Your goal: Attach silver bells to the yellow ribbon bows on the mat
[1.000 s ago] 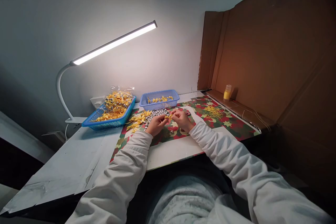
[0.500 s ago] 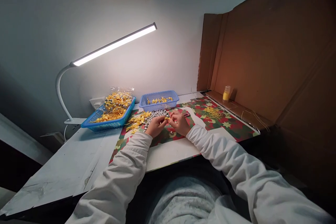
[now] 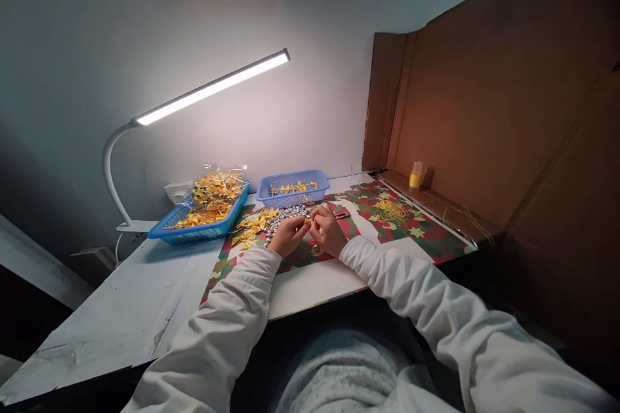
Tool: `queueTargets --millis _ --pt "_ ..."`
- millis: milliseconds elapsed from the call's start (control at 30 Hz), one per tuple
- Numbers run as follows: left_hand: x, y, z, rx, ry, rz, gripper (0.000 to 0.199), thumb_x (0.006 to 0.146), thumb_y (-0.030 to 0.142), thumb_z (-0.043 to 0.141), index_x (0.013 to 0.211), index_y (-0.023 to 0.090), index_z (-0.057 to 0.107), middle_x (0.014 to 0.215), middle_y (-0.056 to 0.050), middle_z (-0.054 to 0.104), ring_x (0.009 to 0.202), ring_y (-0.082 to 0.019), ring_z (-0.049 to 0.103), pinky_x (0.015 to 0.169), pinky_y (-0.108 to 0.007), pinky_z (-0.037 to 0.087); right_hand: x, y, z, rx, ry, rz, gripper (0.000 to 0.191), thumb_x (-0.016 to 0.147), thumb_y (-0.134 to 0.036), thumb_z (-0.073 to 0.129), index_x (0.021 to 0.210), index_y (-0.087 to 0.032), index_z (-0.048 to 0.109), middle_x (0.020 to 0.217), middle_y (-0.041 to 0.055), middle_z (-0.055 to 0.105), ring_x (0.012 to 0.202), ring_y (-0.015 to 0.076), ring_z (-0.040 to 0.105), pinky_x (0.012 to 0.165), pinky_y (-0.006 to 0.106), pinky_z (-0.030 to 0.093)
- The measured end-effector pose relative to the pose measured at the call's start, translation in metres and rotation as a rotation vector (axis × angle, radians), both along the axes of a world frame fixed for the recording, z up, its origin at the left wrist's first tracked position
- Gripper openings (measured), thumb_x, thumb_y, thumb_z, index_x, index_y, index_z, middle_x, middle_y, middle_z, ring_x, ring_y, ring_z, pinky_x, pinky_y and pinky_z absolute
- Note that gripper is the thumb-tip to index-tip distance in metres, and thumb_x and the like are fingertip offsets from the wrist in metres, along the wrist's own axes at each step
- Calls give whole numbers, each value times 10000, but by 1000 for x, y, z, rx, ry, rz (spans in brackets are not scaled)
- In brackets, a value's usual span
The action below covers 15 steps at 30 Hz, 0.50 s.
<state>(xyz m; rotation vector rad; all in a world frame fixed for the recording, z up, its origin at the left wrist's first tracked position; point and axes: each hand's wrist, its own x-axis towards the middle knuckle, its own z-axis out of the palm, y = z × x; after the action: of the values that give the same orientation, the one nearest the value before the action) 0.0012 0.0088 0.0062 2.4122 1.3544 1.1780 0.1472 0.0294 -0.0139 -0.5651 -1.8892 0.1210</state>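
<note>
Fingertips of the left hand (image 3: pixel 289 237) pinch a small yellow piece (image 3: pixel 307 221), held over the patterned mat (image 3: pixel 431 239) between the two hands; the right hand (image 3: pixel 329 232) curls close beside it, its fingers bent inwards, though I cannot tell whether they grip anything. Just beyond the left hand lie a heap of silver beads (image 3: pixel 287 213) and, left of that, loose yellow bows (image 3: pixel 252 227). A pink-handled tool (image 3: pixel 341 214) lies just past the right hand, and a tangle of yellow thread (image 3: pixel 391 210) further right. Behind stand a blue basket (image 3: pixel 213 231) piled with bows and beads (image 3: pixel 216 197), and a smaller violet-blue basket (image 3: pixel 290 197) with a few yellow pieces (image 3: pixel 294 188) inside. A bottle (image 3: pixel 415 178) stands by the cardboard (image 3: pixel 484 90), and a lit lamp (image 3: pixel 208 90) leans over from the left
</note>
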Motion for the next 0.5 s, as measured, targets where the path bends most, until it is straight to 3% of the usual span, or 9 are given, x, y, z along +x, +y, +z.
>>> queueTargets --millis 200,333,500 --pt "-1 2 -3 26 26 -36 326 829 289 413 543 187 296 522 51 287 513 -86 292 506 -230 251 1 0 0 33 -46 -48 218 804 -94 413 612 -199 413 802 56 512 793 179 447 769 332 378" --pt "0 2 -1 128 -18 20 338 845 297 439 546 191 323 578 30 365 550 -98 361 538 -233 312 4 0 4 -10 -92 -197 210 845 -169 440 638 -185 475 864 79 559 841 196 464 760 325 363" --pt "3 1 1 214 -20 69 295 860 287 446 585 191 399 692 -12 499 627 -115 462 598 -240 372 4 -3 6 -267 -251 -305 230 920 -263 382 766 -184 534 702 37 574 658 167 496 602 268 304"
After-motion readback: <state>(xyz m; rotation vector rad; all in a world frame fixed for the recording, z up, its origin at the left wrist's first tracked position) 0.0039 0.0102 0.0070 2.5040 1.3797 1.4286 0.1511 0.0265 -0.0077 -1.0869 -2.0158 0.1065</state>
